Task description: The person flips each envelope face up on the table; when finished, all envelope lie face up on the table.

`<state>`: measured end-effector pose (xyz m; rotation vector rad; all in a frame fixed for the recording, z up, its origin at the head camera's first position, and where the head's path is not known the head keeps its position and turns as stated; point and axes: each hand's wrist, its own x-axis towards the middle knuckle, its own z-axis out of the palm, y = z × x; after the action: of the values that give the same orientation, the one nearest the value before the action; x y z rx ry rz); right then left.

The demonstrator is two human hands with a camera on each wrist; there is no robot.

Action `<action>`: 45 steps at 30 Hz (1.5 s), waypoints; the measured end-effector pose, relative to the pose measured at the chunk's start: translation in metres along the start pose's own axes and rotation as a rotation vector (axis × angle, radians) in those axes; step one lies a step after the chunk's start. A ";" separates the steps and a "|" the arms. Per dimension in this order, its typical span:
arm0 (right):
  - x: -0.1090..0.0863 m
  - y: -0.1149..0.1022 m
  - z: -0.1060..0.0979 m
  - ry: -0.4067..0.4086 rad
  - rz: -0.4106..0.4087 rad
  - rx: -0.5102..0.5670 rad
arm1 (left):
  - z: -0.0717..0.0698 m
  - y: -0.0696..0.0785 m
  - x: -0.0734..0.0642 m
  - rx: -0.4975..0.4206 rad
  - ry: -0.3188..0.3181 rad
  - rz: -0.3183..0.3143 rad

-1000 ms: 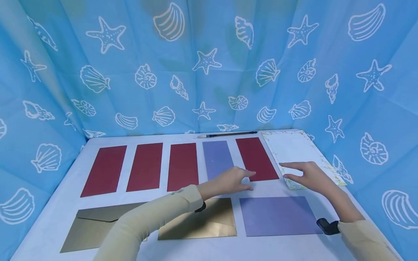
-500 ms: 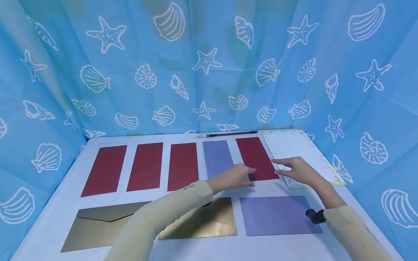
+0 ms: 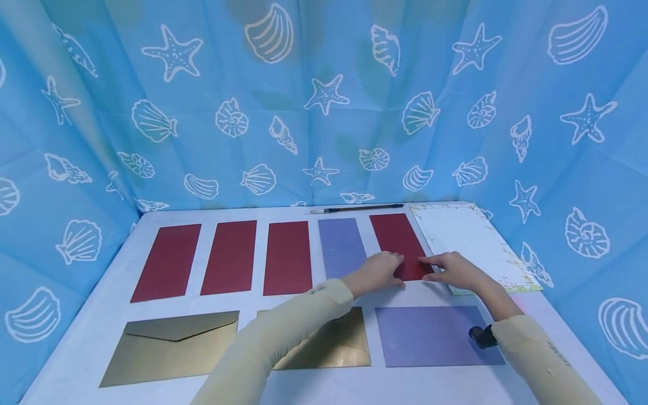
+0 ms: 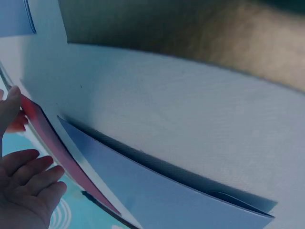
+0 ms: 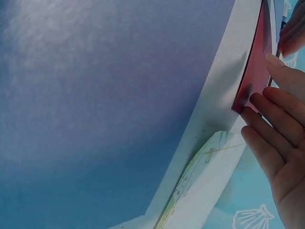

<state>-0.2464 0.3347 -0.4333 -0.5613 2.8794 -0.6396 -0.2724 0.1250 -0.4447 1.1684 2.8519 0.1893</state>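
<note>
In the head view, a dark red envelope [image 3: 397,230] lies flat at the right end of the back row. My left hand [image 3: 377,271] is at its left side near the front corner, thumb and fingers spread. Across from it, my right hand [image 3: 458,270] reaches the right edge with thumb and forefinger apart. The right wrist view shows extended fingers [image 5: 271,114] at the red envelope's [image 5: 257,67] corner; whether they touch it is hard to tell. In the left wrist view, the left fingers [image 4: 35,174] are loosely extended beside it.
A slim purple envelope [image 3: 341,244] and several red ones [image 3: 287,259] fill the back row. Gold envelopes [image 3: 177,349] and a wide purple one [image 3: 430,337] lie in front. A brush pen [image 3: 356,208] lies behind; patterned letter paper [image 3: 466,236] lies right.
Both hands have closed in on the right-hand red envelope: the left moved right, the right moved left. The head view has shifted slightly. The envelopes stay in place.
</note>
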 end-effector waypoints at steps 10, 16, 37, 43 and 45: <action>-0.001 -0.003 0.001 -0.016 -0.006 -0.005 | 0.007 -0.006 0.007 -0.032 -0.036 -0.082; -0.003 -0.003 0.001 -0.008 -0.011 -0.008 | 0.006 -0.007 0.005 -0.022 -0.012 -0.057; -0.013 0.004 -0.001 0.083 0.001 -0.002 | 0.003 -0.007 0.013 0.092 -0.041 0.088; -0.020 0.012 -0.005 0.141 0.027 -0.051 | 0.000 -0.005 0.008 0.159 -0.027 0.110; -0.022 0.014 -0.005 0.151 0.029 -0.059 | 0.001 -0.005 0.006 0.169 -0.009 0.119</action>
<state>-0.2318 0.3572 -0.4335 -0.4974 3.0506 -0.6198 -0.2799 0.1261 -0.4458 1.3662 2.8392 -0.0540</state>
